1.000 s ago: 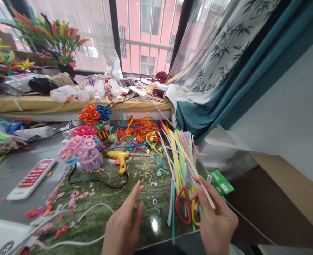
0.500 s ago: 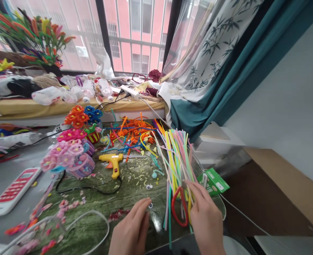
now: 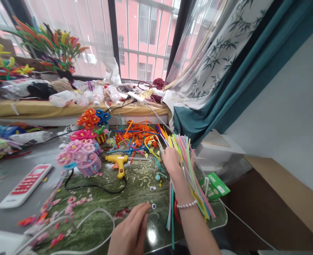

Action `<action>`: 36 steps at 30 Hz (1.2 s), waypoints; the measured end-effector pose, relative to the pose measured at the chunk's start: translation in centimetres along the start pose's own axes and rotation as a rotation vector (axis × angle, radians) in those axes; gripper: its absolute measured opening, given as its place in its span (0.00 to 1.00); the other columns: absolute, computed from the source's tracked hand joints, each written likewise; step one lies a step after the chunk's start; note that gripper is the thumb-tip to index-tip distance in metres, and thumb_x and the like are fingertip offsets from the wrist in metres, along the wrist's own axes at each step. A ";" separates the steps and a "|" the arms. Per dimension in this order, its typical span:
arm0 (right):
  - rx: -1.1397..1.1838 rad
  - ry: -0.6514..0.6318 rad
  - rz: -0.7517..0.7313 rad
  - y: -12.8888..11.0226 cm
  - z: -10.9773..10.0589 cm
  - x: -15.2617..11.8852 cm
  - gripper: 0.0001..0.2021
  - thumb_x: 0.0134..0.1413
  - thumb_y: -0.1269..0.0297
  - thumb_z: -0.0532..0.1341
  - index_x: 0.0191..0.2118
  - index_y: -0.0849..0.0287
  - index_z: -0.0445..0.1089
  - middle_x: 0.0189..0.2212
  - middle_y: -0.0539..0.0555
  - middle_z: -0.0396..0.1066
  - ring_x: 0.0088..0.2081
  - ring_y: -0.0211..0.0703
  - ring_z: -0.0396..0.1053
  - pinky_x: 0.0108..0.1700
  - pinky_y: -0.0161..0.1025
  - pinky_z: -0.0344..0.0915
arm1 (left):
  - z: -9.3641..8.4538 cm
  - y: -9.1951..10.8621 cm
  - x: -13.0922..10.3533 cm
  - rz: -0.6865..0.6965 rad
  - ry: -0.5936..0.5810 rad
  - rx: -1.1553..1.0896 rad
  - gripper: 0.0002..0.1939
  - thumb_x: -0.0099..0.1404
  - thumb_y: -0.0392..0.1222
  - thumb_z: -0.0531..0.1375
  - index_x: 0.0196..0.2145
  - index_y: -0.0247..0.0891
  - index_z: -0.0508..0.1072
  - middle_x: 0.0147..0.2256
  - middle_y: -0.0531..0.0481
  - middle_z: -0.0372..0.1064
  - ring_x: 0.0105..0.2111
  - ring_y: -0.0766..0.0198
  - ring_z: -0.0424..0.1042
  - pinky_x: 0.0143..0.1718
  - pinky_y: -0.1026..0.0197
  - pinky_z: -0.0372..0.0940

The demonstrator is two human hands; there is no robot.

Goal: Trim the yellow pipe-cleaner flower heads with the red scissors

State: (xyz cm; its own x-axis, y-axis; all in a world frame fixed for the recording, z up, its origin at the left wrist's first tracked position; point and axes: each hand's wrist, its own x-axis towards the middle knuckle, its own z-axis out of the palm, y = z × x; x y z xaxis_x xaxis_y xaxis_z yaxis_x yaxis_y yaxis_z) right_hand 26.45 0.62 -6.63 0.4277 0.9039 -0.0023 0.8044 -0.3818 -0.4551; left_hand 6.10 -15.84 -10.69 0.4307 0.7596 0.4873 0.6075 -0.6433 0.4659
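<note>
Stems: pastel pipe cleaners (image 3: 189,166), long, thin, fanned in a loose bundle at the desk's (image 3: 135,184) right edge.
Right hand (image 3: 172,161): fingers spread, loose, lying on the stems' far end.
Left hand (image 3: 131,232): relaxed and ungripping, fingertips by a googly eye (image 3: 154,205) near the front edge.

One glue gun (image 3: 118,163), one remote (image 3: 25,185), two googly eyes (image 3: 153,205), two hands (image 3: 172,161).
</note>
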 end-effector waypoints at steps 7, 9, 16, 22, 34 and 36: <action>0.340 -0.021 -0.041 1.3 -2.6 0.7 0.10 0.64 0.60 0.62 0.46 0.61 0.73 0.44 0.55 0.75 0.40 0.44 0.75 0.43 0.45 0.74 | -0.3 -0.1 -1.0 -0.081 0.069 -0.013 0.13 0.71 0.34 0.53 0.50 0.43 0.70 0.47 0.46 0.79 0.45 0.64 0.80 0.45 0.69 0.73; 0.500 -0.008 -0.068 1.9 -4.1 0.2 0.10 0.63 0.59 0.63 0.40 0.62 0.74 0.36 0.51 0.76 0.33 0.40 0.74 0.37 0.41 0.73 | -0.1 0.1 -1.1 -0.070 0.077 -0.035 0.13 0.71 0.34 0.54 0.50 0.43 0.70 0.47 0.47 0.79 0.45 0.64 0.80 0.45 0.69 0.72; 1.152 0.117 -0.145 2.4 -6.9 -5.6 0.16 0.46 0.52 0.70 0.26 0.61 0.74 0.20 0.52 0.76 0.21 0.39 0.72 0.22 0.33 0.64 | 2.7 3.3 -0.3 -0.088 0.101 -0.205 0.24 0.72 0.36 0.48 0.64 0.48 0.58 0.52 0.48 0.77 0.34 0.67 0.81 0.38 0.68 0.75; 1.490 0.048 -0.048 1.3 -3.6 -13.5 0.16 0.38 0.53 0.74 0.24 0.60 0.76 0.20 0.50 0.75 0.20 0.36 0.70 0.24 0.32 0.67 | 3.0 5.8 1.4 -0.253 0.128 -0.339 0.35 0.68 0.35 0.53 0.69 0.55 0.51 0.64 0.47 0.64 0.30 0.67 0.80 0.39 0.61 0.75; 1.746 -0.085 0.209 -1.4 2.0 -18.0 0.14 0.33 0.59 0.79 0.25 0.62 0.80 0.21 0.52 0.78 0.22 0.34 0.73 0.25 0.27 0.69 | -1.7 1.5 -1.2 -0.485 0.146 -0.047 0.30 0.72 0.39 0.49 0.69 0.35 0.52 0.25 0.56 0.75 0.19 0.65 0.74 0.24 0.66 0.67; 1.775 -0.093 0.221 -1.9 2.0 -18.1 0.15 0.31 0.59 0.79 0.25 0.62 0.80 0.20 0.51 0.79 0.21 0.33 0.74 0.25 0.25 0.69 | -2.8 0.4 -1.4 -0.549 0.178 0.041 0.30 0.72 0.41 0.51 0.69 0.35 0.53 0.22 0.57 0.74 0.20 0.64 0.75 0.23 0.66 0.66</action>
State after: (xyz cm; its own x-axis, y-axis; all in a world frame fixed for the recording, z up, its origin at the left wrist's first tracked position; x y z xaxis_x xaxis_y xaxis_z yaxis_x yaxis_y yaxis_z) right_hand 16.35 -14.58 -7.49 0.3821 0.9008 -0.2062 -0.6471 0.1015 -0.7556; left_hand 3.88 -17.41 -9.07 -0.0716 0.9510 0.3009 0.7373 -0.1527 0.6581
